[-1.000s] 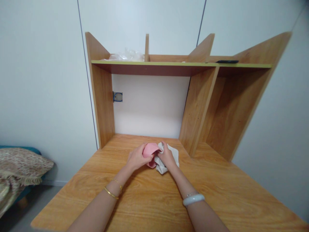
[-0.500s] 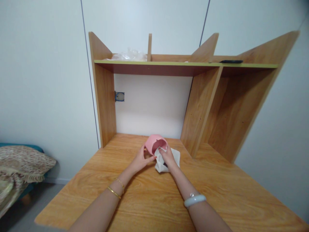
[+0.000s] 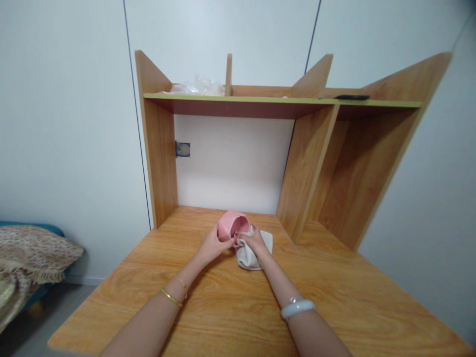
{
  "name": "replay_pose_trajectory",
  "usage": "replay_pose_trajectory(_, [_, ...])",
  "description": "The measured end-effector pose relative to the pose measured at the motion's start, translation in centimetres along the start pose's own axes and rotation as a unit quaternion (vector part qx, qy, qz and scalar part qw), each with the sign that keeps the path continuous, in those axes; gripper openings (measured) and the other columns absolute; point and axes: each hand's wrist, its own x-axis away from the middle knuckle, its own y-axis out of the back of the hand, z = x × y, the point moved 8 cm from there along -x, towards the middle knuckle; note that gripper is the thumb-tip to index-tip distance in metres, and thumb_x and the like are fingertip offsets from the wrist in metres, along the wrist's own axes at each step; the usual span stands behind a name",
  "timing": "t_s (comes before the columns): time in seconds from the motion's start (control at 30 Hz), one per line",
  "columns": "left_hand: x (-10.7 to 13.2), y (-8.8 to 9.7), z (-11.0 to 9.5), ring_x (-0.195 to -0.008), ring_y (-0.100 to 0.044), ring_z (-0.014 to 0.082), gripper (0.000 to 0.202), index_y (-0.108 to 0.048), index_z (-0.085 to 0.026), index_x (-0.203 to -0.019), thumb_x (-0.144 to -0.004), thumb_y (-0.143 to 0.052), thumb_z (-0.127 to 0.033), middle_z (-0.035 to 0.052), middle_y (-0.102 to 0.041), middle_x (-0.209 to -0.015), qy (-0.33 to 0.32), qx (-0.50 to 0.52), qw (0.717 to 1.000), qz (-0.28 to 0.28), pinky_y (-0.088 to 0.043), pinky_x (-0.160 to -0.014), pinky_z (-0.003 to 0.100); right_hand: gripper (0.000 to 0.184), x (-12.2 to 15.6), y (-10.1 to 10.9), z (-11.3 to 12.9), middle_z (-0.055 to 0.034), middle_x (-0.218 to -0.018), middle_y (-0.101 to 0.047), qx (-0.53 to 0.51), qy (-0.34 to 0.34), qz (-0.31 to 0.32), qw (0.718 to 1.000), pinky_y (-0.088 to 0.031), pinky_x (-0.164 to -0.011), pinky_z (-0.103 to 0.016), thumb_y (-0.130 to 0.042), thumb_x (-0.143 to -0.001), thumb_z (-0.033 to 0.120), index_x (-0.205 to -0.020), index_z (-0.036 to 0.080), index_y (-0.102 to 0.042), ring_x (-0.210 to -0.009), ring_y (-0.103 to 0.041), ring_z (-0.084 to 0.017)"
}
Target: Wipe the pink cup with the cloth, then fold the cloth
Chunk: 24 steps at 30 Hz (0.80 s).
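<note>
A pink, rounded, hollow container (image 3: 227,224) is tilted on its side above the wooden desk, its opening turned toward the right and toward me. My left hand (image 3: 212,244) grips it from the left, thumb near the lower rim. In my right hand (image 3: 256,240) is a whitish cloth (image 3: 247,258), pinched at the rim of the opening. Part of the cloth hangs below my fingers and another part spreads out to the right. The right fingertips are partly hidden by the cloth and the rim.
A wooden desk (image 3: 230,312) carries a shelf unit (image 3: 161,163) at its back. On the upper shelf lie a clear plastic bag (image 3: 197,87) and a flat black object (image 3: 352,97). An uncovered socket box (image 3: 183,149) is in the wall. A patterned cushion (image 3: 40,250) sits at the left.
The pink container has shifted slightly left and down with my left hand. My right hand has drawn from inside the opening to its rim, bringing the cloth along.
</note>
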Motion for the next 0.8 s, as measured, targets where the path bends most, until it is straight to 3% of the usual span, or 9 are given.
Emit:
replay_pose_trajectory(0.17, [0.0,0.4,0.0,-0.086,-0.059,0.0215,0.054,-0.053,-0.013,-0.11,-0.062,-0.067,-0.036,0.0091,-0.064,-0.1,0.035,-0.124,0.991,0.022,-0.047,-0.074,0.029,0.076,0.2,1.3,1.4,-0.0053,-0.084,-0.063,0.121,0.068,-0.029,0.99,-0.045,-0.071,-0.031,-0.067,-0.054,0.021,-0.123,0.014,-0.037,-0.08,-0.06,-0.022])
replay_pose_trajectory(0.33, [0.3,0.7,-1.4,-0.083,-0.06,0.0227,0.057,-0.055,-0.016,-0.111,-0.062,-0.065,-0.041,0.0084,-0.065,-0.097,0.033,-0.2,0.979,0.035,-0.047,-0.071,0.029,0.07,1.0,0.7,2.3,-0.0035,-0.076,-0.062,0.191,0.124,0.016,0.974,-0.044,-0.064,-0.028,-0.059,-0.063,0.022,-0.127,0.015,-0.034,-0.071,-0.06,-0.02])
replay_pose_trajectory(0.47, [0.5,0.8,-2.0,-0.082,-0.061,0.024,0.057,-0.056,-0.016,-0.111,-0.061,-0.066,-0.043,0.0088,-0.066,-0.093,0.04,-0.241,0.969,0.035,-0.047,-0.071,0.03,0.064,1.1,0.2,2.0,-0.0046,-0.084,-0.063,0.183,0.15,0.048,0.97,-0.044,-0.07,-0.029,-0.056,-0.066,0.022,-0.127,0.017,-0.036,-0.077,-0.06,-0.02])
replay_pose_trajectory(0.57, [0.5,0.9,-1.8,-0.082,-0.061,0.0234,0.057,-0.055,-0.016,-0.113,-0.065,-0.063,-0.044,0.0088,-0.066,-0.094,0.038,-0.212,0.976,0.024,-0.047,-0.072,0.03,0.059,0.8,0.1,1.7,-0.0064,-0.094,-0.062,0.147,0.162,0.048,0.975,-0.044,-0.078,-0.031,-0.053,-0.068,0.023,-0.125,0.017,-0.038,-0.086,-0.059,-0.019])
replay_pose_trajectory(0.8, [-0.1,1.6,-0.8,-0.095,-0.057,0.022,0.064,-0.046,-0.012,-0.122,-0.069,-0.062,-0.045,0.0119,-0.06,-0.11,0.029,-0.026,0.999,-0.015,-0.046,-0.081,0.03,0.049,0.3,-0.1,1.1,-0.0095,-0.11,-0.058,0.069,0.145,0.017,0.987,-0.04,-0.087,-0.033,-0.05,-0.067,0.022,-0.115,0.017,-0.045,-0.1,-0.055,-0.02])
